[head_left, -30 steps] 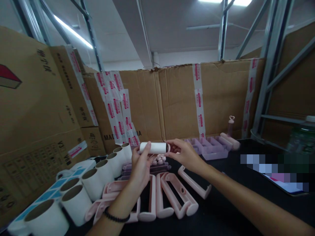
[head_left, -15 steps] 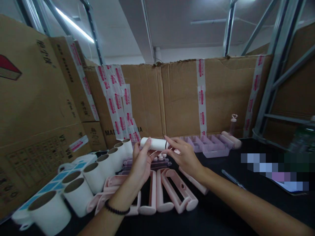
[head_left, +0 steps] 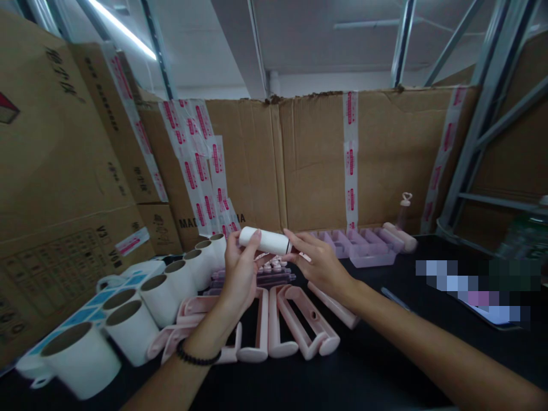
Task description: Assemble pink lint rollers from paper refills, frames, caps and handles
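A white cylinder with a dark ring near its right end is held up over the table, tilted slightly down to the right. My left hand is closed around its left part, thumb on top. At the other end, the fingers of my right hand pinch the tip just past the dark ring; they partly hide it. Below the hands lie several pale pink plastic frames and a row of translucent purple tubes. Small pale pink pieces show behind the cylinder.
Wide white cylinders with open tops line the left side. A purple divided tray stands at the back right, near a heart-topped tube. A pen and a green bottle are at right. Cardboard walls the back.
The view has tipped down a little, so the scene sits higher in the picture. The white cylinder slopes slightly more to the right. Both hands stay on it.
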A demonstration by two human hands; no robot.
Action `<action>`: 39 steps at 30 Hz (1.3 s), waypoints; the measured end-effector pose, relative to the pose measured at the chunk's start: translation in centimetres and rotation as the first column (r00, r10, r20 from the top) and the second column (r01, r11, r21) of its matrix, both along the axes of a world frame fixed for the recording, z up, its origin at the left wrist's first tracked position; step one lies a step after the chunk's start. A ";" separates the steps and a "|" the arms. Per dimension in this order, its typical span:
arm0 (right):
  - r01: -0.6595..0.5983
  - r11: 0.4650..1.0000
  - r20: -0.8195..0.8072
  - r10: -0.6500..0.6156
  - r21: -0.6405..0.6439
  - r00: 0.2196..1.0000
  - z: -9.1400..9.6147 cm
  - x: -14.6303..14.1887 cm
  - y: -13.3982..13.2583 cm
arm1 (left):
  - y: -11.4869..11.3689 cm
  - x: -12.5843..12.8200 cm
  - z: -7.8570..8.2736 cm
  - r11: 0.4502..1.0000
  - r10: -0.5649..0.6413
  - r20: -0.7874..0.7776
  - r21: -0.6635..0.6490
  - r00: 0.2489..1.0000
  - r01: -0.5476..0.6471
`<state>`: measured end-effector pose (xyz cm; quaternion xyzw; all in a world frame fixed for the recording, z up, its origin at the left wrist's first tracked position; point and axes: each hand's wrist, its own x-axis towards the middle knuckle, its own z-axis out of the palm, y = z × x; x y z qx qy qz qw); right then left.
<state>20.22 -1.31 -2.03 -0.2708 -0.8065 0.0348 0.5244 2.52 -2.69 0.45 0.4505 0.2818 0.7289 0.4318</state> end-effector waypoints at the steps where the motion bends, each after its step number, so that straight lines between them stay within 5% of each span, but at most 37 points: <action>1: -0.001 1.000 0.019 0.001 -0.001 1.000 0.0 0.1 -0.1 | 0.0 0.0 0.1 1.000 -0.004 -0.017 0.001 1.000 0.004; 7: -0.131 0.990 0.092 0.136 -0.059 0.986 0.8 -0.1 -1.3 | -0.2 0.1 0.5 0.994 -0.105 -0.178 -0.021 0.978 0.103; 13: -0.180 0.981 0.123 0.188 -0.073 0.975 1.2 -0.6 -1.7 | -1.6 1.7 -0.2 0.988 -0.155 -0.123 -0.005 0.980 0.156; 21: -0.310 0.950 0.113 0.313 -0.041 0.943 1.0 -1.7 -2.9 | -3.1 3.4 -0.6 0.996 -0.087 -0.072 0.000 0.994 0.088; 33: -0.298 0.955 0.162 0.295 -0.007 0.942 0.9 -1.4 -3.4 | -3.3 3.2 -0.5 0.998 -0.062 -0.109 0.027 0.992 0.065; 39: -0.266 0.961 0.096 0.258 0.076 0.961 0.2 -2.1 -3.5 | -2.9 3.2 -0.7 0.990 0.139 0.016 -0.012 0.990 -0.139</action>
